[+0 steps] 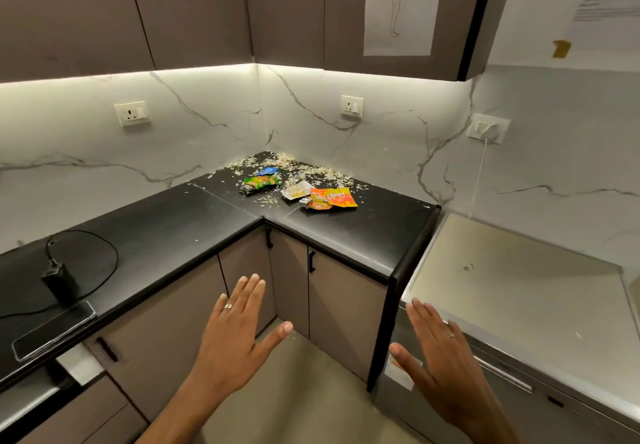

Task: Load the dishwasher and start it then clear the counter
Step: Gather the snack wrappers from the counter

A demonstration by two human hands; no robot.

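Head view shows both hands raised, flat and empty, in front of the corner cabinets: the left hand (239,332) at about 6 o'clock with fingers straight and thumb spread, the right hand (440,357) at about 5 o'clock, fingers together and pointing up, its fingertips near the front edge of the dishwasher (512,367). Neither grasps anything.

The dishwasher stands at 4 o'clock, door closed, its pale top bare; its handle (502,372) runs just right of the right hand. No dishes are visible, so I judge loading either comes first elsewhere or is done.

On the black surface (346,232), toward 12 o'clock in the corner, lie a green wrapper (260,183), an orange wrapper (330,198), a blue scrap (268,170), a pale torn packet (297,190) and scattered flakes (311,169). Clearing well likely means lifting the wrappers first, then sweeping flakes from the walls toward the edge.
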